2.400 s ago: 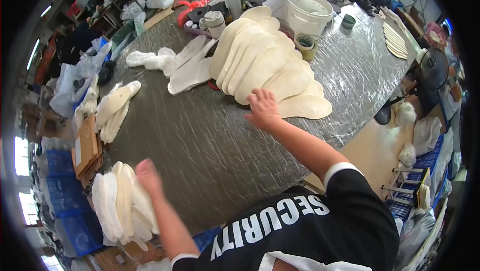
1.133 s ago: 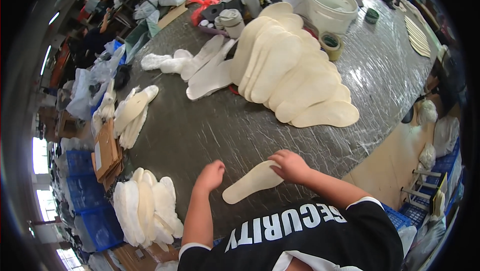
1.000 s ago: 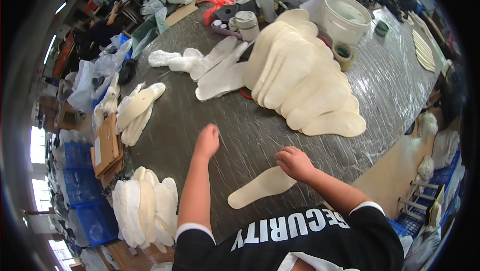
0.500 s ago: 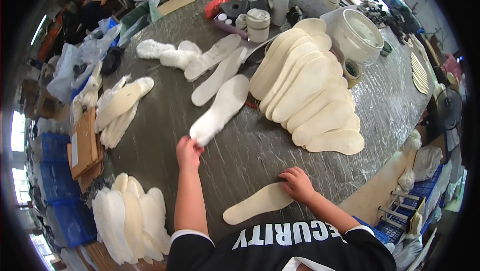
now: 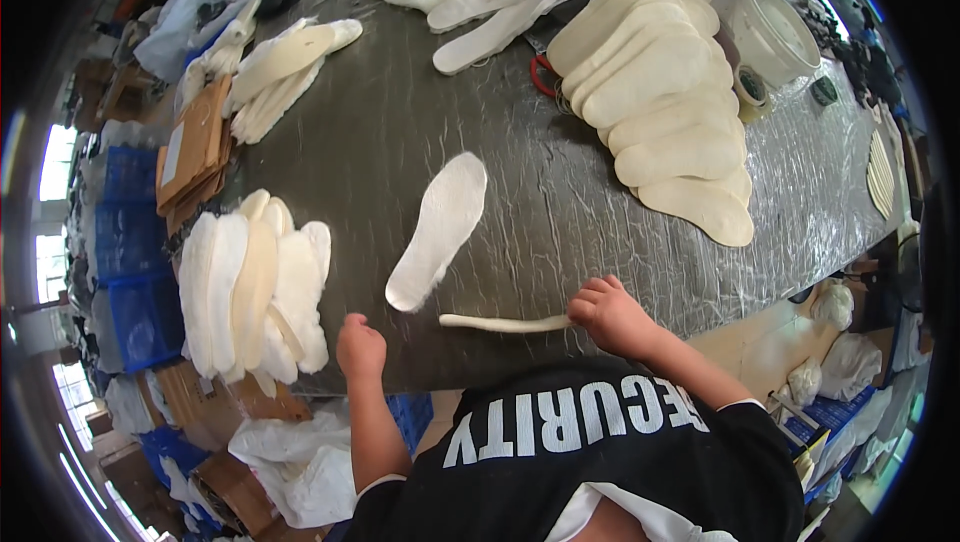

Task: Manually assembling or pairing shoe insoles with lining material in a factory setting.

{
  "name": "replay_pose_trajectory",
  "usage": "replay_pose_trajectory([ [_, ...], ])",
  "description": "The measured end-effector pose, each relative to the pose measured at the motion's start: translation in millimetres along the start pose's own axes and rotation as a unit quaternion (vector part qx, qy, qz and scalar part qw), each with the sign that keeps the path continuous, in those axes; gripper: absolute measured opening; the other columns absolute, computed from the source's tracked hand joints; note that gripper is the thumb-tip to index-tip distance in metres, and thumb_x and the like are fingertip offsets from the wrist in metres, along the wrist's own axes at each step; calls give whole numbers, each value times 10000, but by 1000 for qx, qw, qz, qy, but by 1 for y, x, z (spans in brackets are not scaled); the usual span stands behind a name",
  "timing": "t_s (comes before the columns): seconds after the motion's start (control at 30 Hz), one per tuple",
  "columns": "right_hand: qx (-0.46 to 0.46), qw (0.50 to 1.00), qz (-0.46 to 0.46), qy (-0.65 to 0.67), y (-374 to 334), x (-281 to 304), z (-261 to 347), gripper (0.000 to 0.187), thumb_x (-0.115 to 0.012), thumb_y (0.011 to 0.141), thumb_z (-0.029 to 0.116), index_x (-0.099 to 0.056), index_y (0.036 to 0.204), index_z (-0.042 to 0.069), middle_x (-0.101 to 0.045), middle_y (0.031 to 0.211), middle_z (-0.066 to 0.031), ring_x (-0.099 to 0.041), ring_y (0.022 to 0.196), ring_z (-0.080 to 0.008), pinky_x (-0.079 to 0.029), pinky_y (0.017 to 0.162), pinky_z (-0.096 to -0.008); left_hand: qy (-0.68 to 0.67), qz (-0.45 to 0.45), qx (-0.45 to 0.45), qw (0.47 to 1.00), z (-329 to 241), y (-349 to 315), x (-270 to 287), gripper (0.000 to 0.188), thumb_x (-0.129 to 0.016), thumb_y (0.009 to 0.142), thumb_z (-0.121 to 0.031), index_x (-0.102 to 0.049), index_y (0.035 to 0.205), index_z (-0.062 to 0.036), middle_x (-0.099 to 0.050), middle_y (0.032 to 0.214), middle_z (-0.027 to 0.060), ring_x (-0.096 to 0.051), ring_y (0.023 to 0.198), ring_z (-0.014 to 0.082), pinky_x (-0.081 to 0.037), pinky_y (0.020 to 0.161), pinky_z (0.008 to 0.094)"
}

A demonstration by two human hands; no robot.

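Note:
My right hand (image 5: 612, 319) grips one end of a cream felt insole (image 5: 500, 323), which it holds turned on edge, so only a thin strip shows. My left hand (image 5: 361, 345) is by the table's near edge, fingers curled together with nothing in them. Just beyond it, a white fluffy-edged insole (image 5: 440, 232) lies flat on the table, apart from both hands. A fanned pile of cream insoles (image 5: 655, 92) spreads at the far right. On the left, a heap of fluffy white and cream insoles (image 5: 255, 287) sits at the table's edge.
More insoles lie at the far side, including a white one (image 5: 492, 34) and a small stack (image 5: 290, 67). Red-handled scissors (image 5: 543, 74) touch the big pile's left side. A white bucket (image 5: 775, 37) and tape roll (image 5: 750, 87) stand behind it. Brown cardboard pieces (image 5: 195, 152) rest at left.
My left hand has let go of the fluffy insole and drawn back; that insole lies nearer me, apart from the others. My right hand has tipped the felt insole from flat onto its edge. The view has shifted.

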State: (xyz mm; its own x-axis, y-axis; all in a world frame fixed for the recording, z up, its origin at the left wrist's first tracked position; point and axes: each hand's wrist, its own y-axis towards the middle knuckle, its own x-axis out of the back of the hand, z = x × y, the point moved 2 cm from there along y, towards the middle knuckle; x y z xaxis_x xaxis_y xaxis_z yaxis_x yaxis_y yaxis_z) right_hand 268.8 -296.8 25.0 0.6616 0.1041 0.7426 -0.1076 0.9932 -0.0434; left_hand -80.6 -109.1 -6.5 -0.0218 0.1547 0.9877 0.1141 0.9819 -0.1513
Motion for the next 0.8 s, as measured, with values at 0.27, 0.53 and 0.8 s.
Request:
replay_pose_trajectory([
  [0.27,277,957,-70,-57,26,18,56,166,-590,726,139,-595,891,132,-589,961,-21,-551,940,-214,-399,810,-365,-518,469,-262,666,-122,-49,11,662,-784,774,-193,-360,1256,-35,-486,1317,162,-533,1181,236,-450,967,371],
  [0.53,39,957,-227,175,88,8,19,350,-706,755,102,-588,1083,70,-571,1142,-135,-590,970,-274,-464,822,-396,-569,422,-77,702,-83,-46,37,558,-744,723,-162,-487,1197,-21,-566,1094,81,-585,908,145,-487,779,275],
  [0.8,-255,872,-130,396,193,-24,-73,327,-472,903,42,-566,1215,18,-607,770,-90,-611,580,-165,-511,584,-314,-192,86,-230,950,-129,34,69,714,-839,653,-320,-489,1197,-16,-493,1196,159,-550,1075,354,-492,866,423],
])
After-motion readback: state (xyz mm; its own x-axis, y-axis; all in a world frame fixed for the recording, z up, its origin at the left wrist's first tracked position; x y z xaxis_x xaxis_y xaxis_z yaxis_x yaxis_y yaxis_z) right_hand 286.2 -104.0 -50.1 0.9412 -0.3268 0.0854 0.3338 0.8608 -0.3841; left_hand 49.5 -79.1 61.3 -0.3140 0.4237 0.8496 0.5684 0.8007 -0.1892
